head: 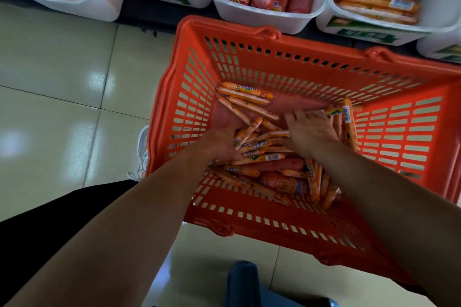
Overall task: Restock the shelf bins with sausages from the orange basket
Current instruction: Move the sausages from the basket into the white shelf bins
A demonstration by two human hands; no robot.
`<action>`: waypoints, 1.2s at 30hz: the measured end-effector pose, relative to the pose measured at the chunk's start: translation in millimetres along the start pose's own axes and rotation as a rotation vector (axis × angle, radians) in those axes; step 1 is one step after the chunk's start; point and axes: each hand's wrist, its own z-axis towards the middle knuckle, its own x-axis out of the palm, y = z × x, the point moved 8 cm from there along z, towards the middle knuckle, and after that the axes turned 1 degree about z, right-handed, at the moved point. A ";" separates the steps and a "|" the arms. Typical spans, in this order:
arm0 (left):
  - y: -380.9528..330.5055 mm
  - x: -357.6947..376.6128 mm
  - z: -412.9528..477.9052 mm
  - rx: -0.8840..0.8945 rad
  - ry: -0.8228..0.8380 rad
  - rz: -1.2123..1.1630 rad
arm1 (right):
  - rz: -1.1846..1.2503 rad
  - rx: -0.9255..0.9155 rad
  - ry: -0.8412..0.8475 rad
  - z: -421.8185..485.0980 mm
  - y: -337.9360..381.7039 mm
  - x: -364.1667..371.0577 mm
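The orange basket [249,32] sits on the tiled floor [62,70] just below the white shelf bins [262,20], with a heap of thin orange sausages [259,157] inside. The left hand [222,142] seems to curl round a few of them, though blur hides its fingers. The right hand [309,132] lies spread on the heap, fingers apart.

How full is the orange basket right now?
Partly full. A loose pile of thin orange sausages and a few thick red ones covers only the orange basket's floor; its slotted walls stand bare above them.
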 end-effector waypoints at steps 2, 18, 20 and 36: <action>-1.7 2.0 -1.5 -0.001 -0.006 -0.044 | 0.103 -0.022 0.075 -5.4 -6.6 12.0; 4.1 -45.5 -15.6 -0.063 -0.213 -0.116 | 0.444 -0.093 0.233 -4.2 54.0 26.7; 1.9 -53.7 -15.8 -0.058 -0.255 -0.126 | 0.432 -0.109 0.244 -2.7 57.3 26.8; -1.6 -57.8 -22.8 -0.043 -0.297 -0.160 | 0.406 -0.179 0.222 2.1 72.8 8.0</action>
